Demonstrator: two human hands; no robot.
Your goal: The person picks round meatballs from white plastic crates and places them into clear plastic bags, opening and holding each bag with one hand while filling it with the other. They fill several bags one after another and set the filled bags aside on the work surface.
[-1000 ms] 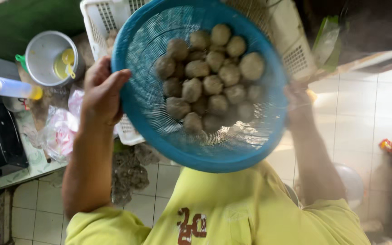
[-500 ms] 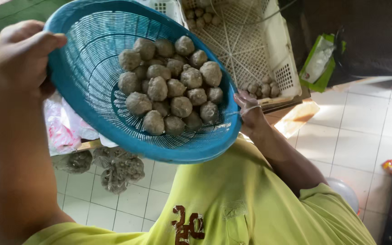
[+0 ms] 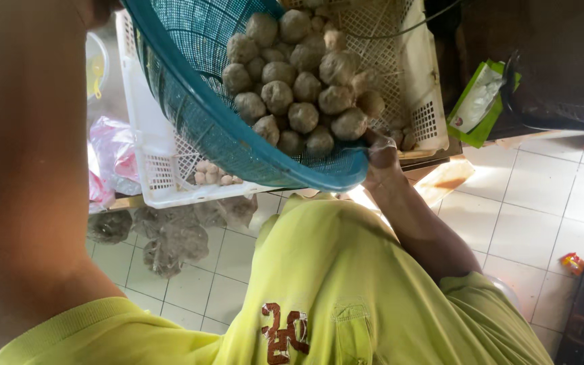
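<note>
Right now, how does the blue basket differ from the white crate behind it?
The teal round basket is held tilted in the air, the right hand at its rim; the white crate is rectangular and rests flat. The basket holds a heap of brown balls; the crate shows only a few. Both are perforated plastic.

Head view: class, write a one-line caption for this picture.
Two hands tilt a teal basket of brown balls above a white crate; right hand grips its rim.

One head-worn camera looks steeply down, very near the blue basket (image 3: 238,145) at 12 o'clock, the yellow-green shirt (image 3: 332,284) filling 6 o'clock, tiled floor (image 3: 535,203) at 3 o'clock.
</note>
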